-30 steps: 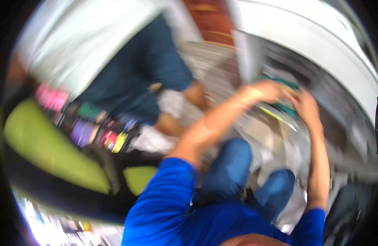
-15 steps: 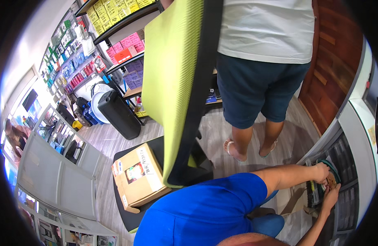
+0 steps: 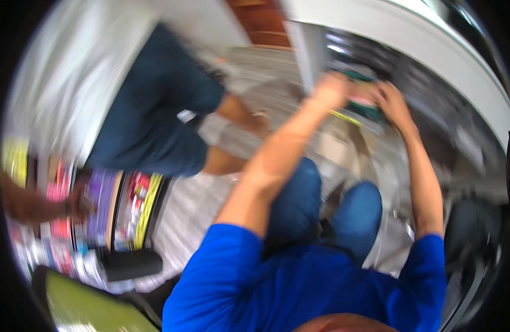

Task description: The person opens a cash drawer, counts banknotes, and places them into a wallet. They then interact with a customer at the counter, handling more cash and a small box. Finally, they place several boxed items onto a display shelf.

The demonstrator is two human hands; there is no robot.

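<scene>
Both my arms reach forward to a dark green, pouch-like thing [image 3: 368, 108], which has something tan and pink inside. Motion blur hides its exact kind. My left hand [image 3: 332, 88] is closed at its left edge, the fingers smeared. On the other side my right hand [image 3: 394, 105] bends its fingers onto the right edge, thumb and fingertips close to the tan part. The pouch-like thing is in front of dark drawers or shelves [image 3: 351, 50] under a white counter [image 3: 371, 16]. A thin yellow strip [image 3: 346, 117] shows just below it.
A person in a white shirt and dark shorts [image 3: 155, 110] stands close on my left. Behind are shelves with coloured boxes [image 3: 102, 202], a black cylinder-like object [image 3: 130, 264] and a lime-green chair back [image 3: 94, 304]. A tan, flat-looking thing [image 3: 338, 146] lies beyond my knees.
My view has swung right, bringing the drawers and both hands toward the middle. The standing person now appears at the left. Both hands remain at the green pouch-like thing.
</scene>
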